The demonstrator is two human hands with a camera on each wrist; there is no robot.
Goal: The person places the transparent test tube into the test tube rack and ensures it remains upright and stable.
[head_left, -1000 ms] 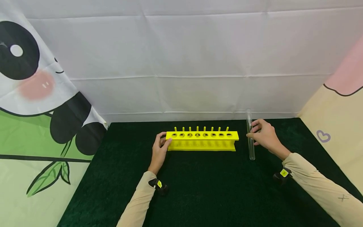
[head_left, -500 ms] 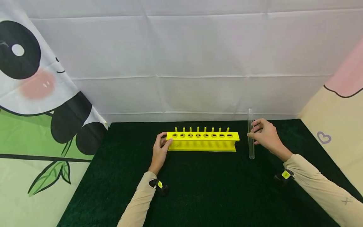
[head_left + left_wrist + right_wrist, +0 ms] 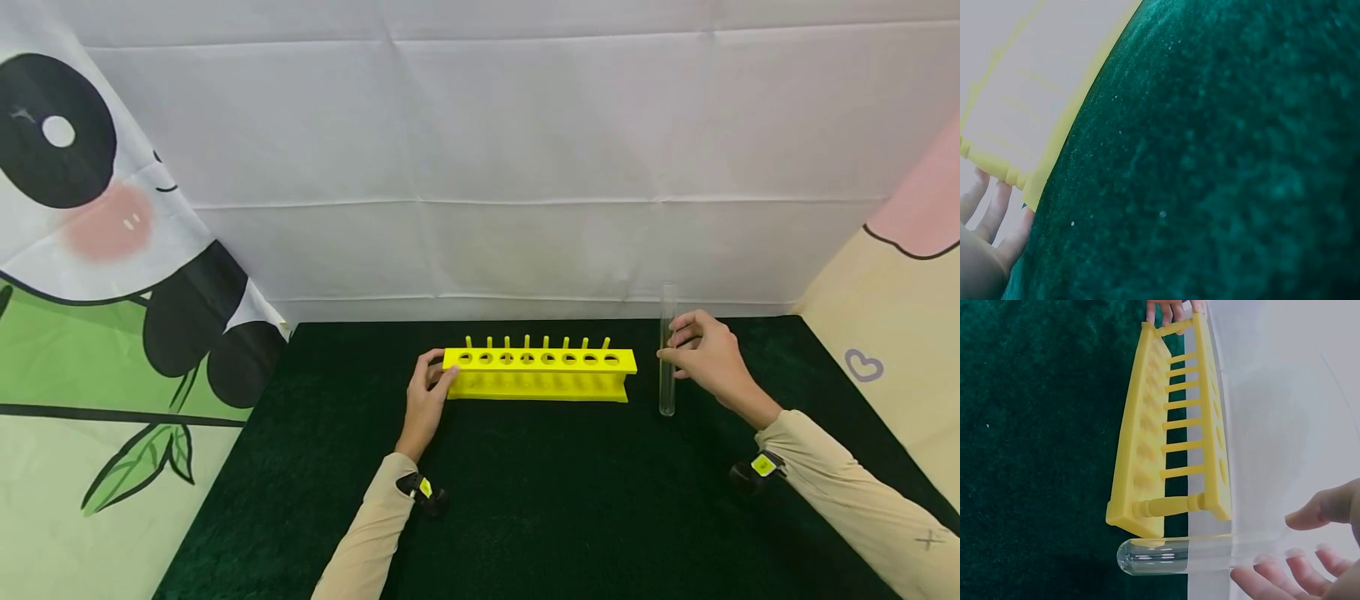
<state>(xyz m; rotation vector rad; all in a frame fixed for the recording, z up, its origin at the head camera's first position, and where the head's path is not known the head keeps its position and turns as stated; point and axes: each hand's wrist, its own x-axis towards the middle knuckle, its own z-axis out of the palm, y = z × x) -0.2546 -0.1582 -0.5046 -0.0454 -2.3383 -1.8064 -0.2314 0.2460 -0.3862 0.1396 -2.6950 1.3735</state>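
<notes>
A yellow test tube rack (image 3: pixel 538 385) with a row of round holes and upright pegs stands on the dark green cloth. My left hand (image 3: pixel 425 404) grips its left end, thumb in front and fingers curled behind; the left wrist view shows the fingers (image 3: pixel 999 209) at the rack's end. To the right of the rack, my right hand (image 3: pixel 705 354) pinches a clear glass test tube (image 3: pixel 667 392) between thumb and fingers. The tube is upright with its rounded end down, apart from the rack. No liquid shows inside it in the right wrist view.
Dark green cloth (image 3: pixel 525 500) covers the table. A white sheet (image 3: pixel 525 167) hangs behind its far edge. Printed cloths with a panda (image 3: pixel 187 333) on the left and a heart (image 3: pixel 864 365) on the right flank the table.
The test tube has gone from a slight tilt to nearly upright, and its lower end has risen a little. My left hand stays on the rack; the head view has shifted slightly.
</notes>
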